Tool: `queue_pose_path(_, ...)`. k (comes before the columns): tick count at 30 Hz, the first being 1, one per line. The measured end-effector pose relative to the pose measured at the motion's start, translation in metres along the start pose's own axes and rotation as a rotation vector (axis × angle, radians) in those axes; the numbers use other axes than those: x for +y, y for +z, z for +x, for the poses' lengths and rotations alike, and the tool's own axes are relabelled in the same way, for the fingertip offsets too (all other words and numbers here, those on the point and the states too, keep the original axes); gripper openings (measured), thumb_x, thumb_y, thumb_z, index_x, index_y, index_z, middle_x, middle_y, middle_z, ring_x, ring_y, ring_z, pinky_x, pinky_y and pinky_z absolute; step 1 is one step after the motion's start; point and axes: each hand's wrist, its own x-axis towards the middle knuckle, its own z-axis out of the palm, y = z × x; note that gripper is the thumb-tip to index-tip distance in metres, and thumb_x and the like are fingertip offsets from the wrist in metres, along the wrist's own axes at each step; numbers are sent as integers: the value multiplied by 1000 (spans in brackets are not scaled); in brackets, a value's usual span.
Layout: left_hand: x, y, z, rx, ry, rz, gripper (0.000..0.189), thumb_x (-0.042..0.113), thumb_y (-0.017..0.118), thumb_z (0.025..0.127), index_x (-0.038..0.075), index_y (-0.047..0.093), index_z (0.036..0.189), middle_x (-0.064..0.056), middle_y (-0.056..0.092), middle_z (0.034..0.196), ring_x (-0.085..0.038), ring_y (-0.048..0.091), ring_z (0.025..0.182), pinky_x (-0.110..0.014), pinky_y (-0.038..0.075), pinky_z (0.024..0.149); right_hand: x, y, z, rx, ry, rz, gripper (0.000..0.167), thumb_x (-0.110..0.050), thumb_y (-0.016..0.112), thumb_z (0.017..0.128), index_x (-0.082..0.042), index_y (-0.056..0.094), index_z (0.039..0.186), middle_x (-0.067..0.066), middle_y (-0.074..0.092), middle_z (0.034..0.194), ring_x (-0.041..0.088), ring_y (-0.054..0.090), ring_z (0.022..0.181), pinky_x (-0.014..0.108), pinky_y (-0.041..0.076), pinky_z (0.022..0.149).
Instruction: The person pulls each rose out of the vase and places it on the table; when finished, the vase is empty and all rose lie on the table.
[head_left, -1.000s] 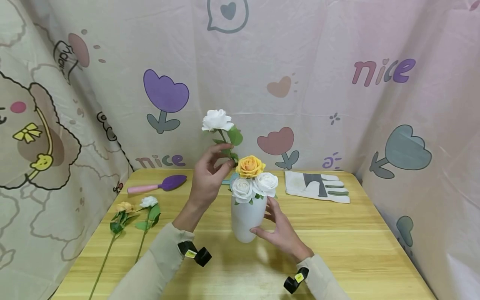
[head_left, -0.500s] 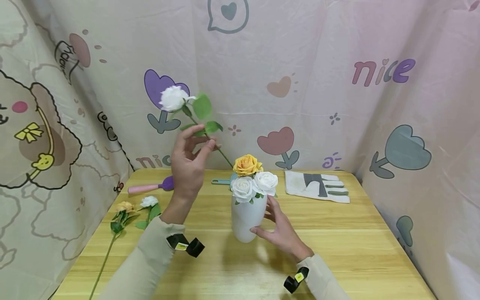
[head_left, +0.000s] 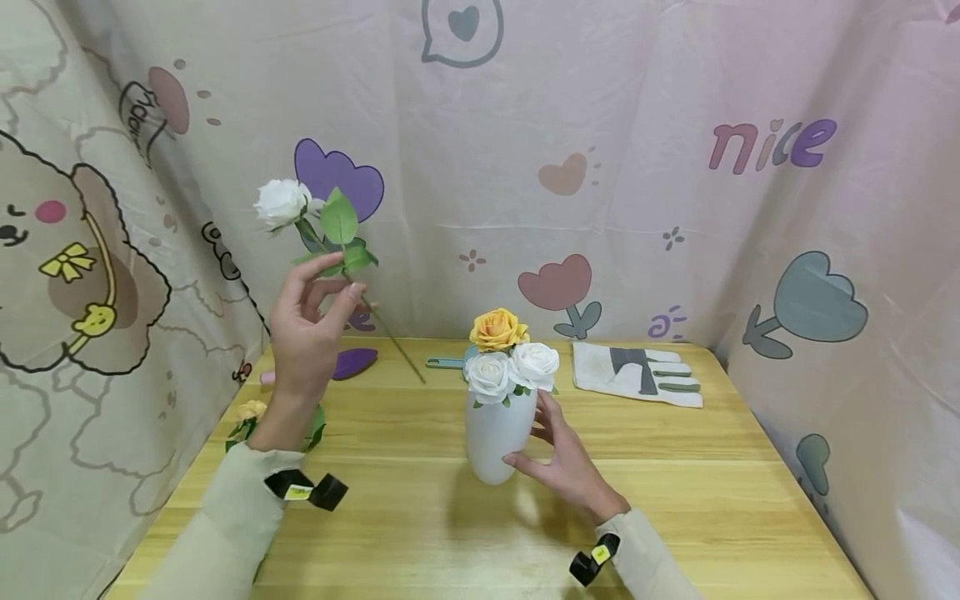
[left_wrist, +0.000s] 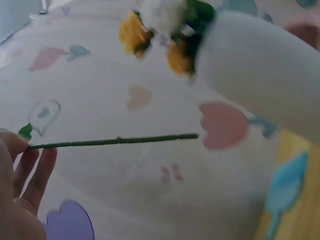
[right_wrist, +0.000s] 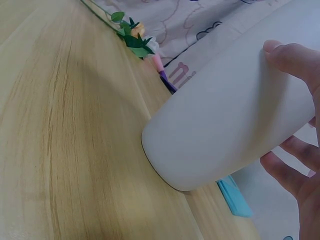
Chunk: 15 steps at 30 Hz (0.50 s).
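My left hand (head_left: pixel 309 325) pinches the green stem of a white rose (head_left: pixel 282 202) between thumb and fingers, up in the air left of the vase. The bare stem (left_wrist: pixel 120 141) points toward the vase, its cut end free. A white vase (head_left: pixel 495 442) stands upright on the table, with white roses (head_left: pixel 490 377) and a yellow rose (head_left: pixel 498 328) at its mouth. My right hand (head_left: pixel 564 463) holds the vase by its lower right side, thumb (right_wrist: pixel 287 57) in front and fingers round the back.
Behind my left forearm lie a yellow rose (head_left: pixel 251 409) and green leaves, mostly hidden. A purple trowel (head_left: pixel 356 363) and a light-blue tool (head_left: pixel 444 363) lie toward the back. A white-and-grey glove (head_left: pixel 636 373) lies back right. A printed curtain (head_left: pixel 465 150) closes off the table's far edge.
My left hand has moved left, drawing the white rose away from the vase, so the whole lower stem now shows. My right hand and the vase keep their place.
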Motion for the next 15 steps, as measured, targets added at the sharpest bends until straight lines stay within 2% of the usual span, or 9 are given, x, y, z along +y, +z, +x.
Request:
queue_pose_path(2,-3,-14,-7,-34,-90,116,42,-2,72,101,3,67,142,0,76,106,-12,76,89,-18,64,76,0,0,0,-3,-1,-4,107,-26,91,92,-41,20,171,12,45,170,44,57,144,65,54,114)
queue_pose_path(5,-6,-34,-20,-120,-224,303,44,9,73,105,10,64,148,12,78,103,-6,75,92,-16,62,75,0,1,0,-6,-3,-5,107,-26,90,92,-41,20,171,12,45,170,44,57,145,65,54,114)
queue_pose_path(7,-9,-47,-28,-189,-291,397,45,16,72,107,11,62,150,17,77,107,-3,72,99,-15,61,74,-1,1,0,-4,-2,-9,107,-26,90,92,-40,20,171,12,44,170,44,57,145,65,54,114)
queue_pose_path(9,-13,-58,-35,-260,-352,478,47,23,72,108,14,60,153,20,76,108,0,72,97,-15,59,75,-1,0,0,-2,6,-10,107,-26,91,92,-40,20,171,12,44,171,45,57,145,66,54,114)
queue_pose_path(10,-15,-63,-39,-292,-378,513,48,25,71,108,15,59,154,18,77,110,0,74,95,-15,60,78,-2,0,0,0,12,-10,107,-26,91,92,-41,20,171,13,44,171,45,57,144,66,54,114)
queue_pose_path(11,-17,-67,-42,-317,-395,538,47,25,71,108,14,60,153,11,80,110,0,75,92,-15,56,87,-2,0,0,2,19,-12,107,-26,91,92,-41,20,171,13,44,171,45,58,144,66,53,114)
queue_pose_path(12,-19,-72,-45,-347,-416,555,47,25,71,109,14,59,153,3,81,113,-2,77,88,-16,57,89,-2,0,0,3,26,-13,107,-27,91,91,-41,20,171,14,44,171,45,58,143,67,53,114)
queue_pose_path(14,-25,-80,-52,-399,-434,567,46,21,70,109,11,59,153,-12,80,119,-3,78,84,-19,60,91,-2,0,0,5,33,-10,107,-26,91,91,-41,21,171,14,44,170,45,58,143,66,53,114)
queue_pose_path(15,-28,-83,-56,-421,-435,570,46,18,70,109,10,59,153,-18,77,125,-5,78,87,-22,63,90,-2,0,0,6,33,-10,107,-26,91,91,-41,21,171,14,44,170,45,58,143,66,53,114)
